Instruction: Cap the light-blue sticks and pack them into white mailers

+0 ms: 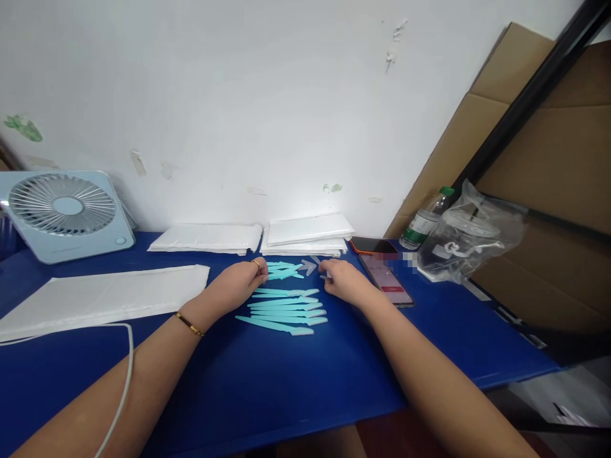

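Note:
Several turquoise eyebrow razors (286, 312) lie in a loose row on the blue table, their blade ends pointing right. Behind that row is a small pile of more turquoise razors (285, 270). At the pile's left end, my left hand (245, 280) has its fingers closed on the handle end of a razor. Small clear plastic blade caps (308, 266) are scattered to the right of the pile. My right hand (344, 280) is beside them, thumb and fingers pinched on a clear cap, which is mostly hidden by the fingertips.
Flat white packets (305, 230) are stacked along the wall, and another white packet (109, 292) lies at left. A blue fan (67, 213) stands far left; a white cable (130, 356) crosses my left forearm. Phones (389, 280), a bottle (422, 222) and a bagged cup (468, 235) are right.

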Demonstrator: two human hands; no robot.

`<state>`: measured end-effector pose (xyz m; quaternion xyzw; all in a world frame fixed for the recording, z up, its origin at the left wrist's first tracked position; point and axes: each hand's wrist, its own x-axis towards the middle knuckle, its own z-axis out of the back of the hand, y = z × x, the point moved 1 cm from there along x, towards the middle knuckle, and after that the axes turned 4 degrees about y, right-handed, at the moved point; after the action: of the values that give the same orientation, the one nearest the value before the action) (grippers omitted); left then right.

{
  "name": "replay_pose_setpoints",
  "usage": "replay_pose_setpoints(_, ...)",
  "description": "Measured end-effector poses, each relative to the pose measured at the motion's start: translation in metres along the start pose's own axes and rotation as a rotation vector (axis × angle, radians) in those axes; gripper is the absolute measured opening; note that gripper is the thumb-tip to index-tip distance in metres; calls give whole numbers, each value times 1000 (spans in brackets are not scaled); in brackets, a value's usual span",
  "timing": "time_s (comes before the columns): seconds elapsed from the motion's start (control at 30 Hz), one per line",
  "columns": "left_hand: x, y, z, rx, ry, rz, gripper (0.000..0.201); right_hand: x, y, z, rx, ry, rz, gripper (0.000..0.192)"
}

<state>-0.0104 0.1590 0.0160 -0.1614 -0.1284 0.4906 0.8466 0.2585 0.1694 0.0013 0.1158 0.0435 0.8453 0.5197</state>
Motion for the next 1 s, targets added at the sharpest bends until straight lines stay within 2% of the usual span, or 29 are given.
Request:
replay_pose_setpoints(0.1,-2,-4,0,-99,-26,1,27,-1,2,3,125,-61,31,23)
replay_pose_setpoints(0.23,-2,-11,1,-123,12,-116,37,-2,5,9,713,-147,2,11)
replay_pose_setpoints(0.3,-1,-13,1,-125,38,-155,42,-3,11,11,990,-171,26,14)
replay_pose_setpoints(0.4,-1,-15,1,-155,78,-147,46,-3,24,13,1181,-223,88,20)
replay_pose_setpoints(0.63,-3,-17,2,-189,141,-144,47,-1,32,11,1239,-266,114,19)
replay_pose_setpoints(0.83,-5,-20,0,-187,181,-136,48,-2,40,5,1245,-159,148,19)
replay_pose_setpoints(0.93,-6,-23,0,-153,194,-149,47,-2,38,3,1169,-70,145,21)
replay_pose_setpoints(1.0,-7,-24,1,-102,164,-174,46,-2,30,4,1027,-74,119,22)
